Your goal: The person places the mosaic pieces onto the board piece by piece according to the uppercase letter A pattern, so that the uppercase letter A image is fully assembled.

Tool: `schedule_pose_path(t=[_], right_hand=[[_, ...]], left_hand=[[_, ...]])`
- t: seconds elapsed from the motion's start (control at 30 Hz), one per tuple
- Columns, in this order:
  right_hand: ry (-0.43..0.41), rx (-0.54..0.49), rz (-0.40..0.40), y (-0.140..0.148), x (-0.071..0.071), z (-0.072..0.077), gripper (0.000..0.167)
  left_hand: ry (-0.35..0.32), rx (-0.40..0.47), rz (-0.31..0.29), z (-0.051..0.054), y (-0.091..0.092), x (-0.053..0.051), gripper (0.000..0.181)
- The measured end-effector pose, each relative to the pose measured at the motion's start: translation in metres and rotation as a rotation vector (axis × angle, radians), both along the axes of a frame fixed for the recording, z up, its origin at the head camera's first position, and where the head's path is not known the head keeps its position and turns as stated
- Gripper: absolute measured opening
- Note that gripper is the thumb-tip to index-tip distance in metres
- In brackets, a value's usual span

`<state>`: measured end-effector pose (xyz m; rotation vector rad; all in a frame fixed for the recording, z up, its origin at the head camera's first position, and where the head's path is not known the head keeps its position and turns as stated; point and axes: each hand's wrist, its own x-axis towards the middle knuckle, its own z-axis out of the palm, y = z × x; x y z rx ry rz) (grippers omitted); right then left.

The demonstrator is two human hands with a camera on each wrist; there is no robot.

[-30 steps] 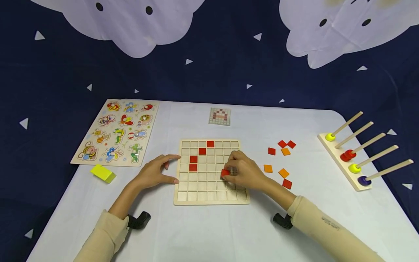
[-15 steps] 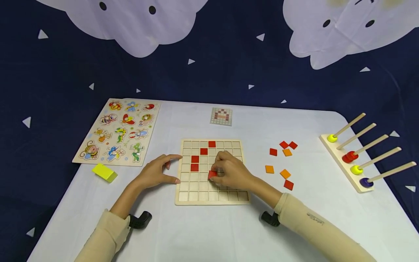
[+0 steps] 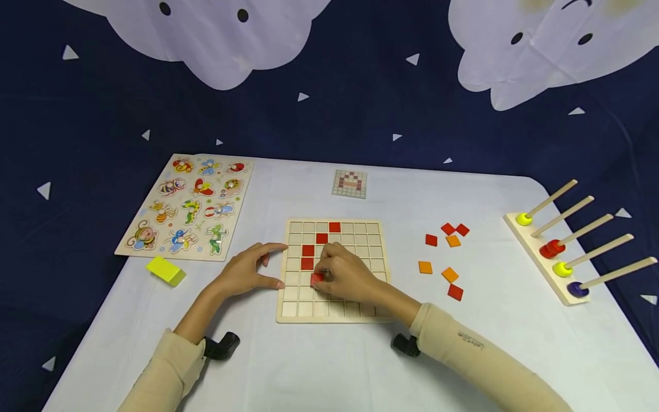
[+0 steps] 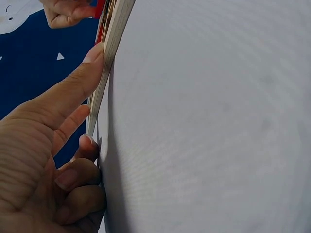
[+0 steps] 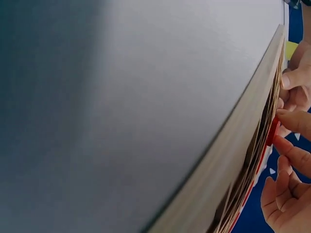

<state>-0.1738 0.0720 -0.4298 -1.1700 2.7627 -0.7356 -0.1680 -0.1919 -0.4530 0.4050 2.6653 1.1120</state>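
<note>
A wooden grid board [image 3: 336,319] lies at the middle of the table, with several red square tiles [image 3: 308,250] set in its upper left cells. My right hand [image 3: 346,276] pinches one more red tile [image 3: 316,279] between thumb and fingertips, low over the board, just below the column of red tiles. In the right wrist view this pinched tile [image 5: 273,130] stands tilted at the board's surface. With thumb and fingers spread, my left hand [image 3: 246,270] touches the board's left edge. The left wrist view shows the thumb [image 4: 80,80] resting against that edge.
Loose orange tiles [image 3: 425,267] and red tiles [image 3: 455,292] lie right of the board. A small pattern card [image 3: 349,183] is behind it. An insect puzzle board [image 3: 185,209] and a yellow block [image 3: 165,271] are at left. A peg stand with beads [image 3: 546,257] stands far right.
My right hand has moved left across the board with the red tile, from its right half to below the red column. My left hand has stayed at the board's edge.
</note>
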Motion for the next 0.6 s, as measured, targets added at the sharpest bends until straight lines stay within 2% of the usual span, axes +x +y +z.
schedule_pose_path(t=[0.33, 0.6], right_hand=[[0.001, 0.007, -0.013, -0.014, 0.0, 0.0, 0.016], [-0.045, 0.011, -0.045, -0.02, -0.002, -0.002, 0.018]], left_hand=[[-0.001, -0.006, 0.002, 0.001, 0.0, 0.0, 0.08], [-0.001, -0.003, 0.0, 0.001, 0.0, 0.001, 0.08]])
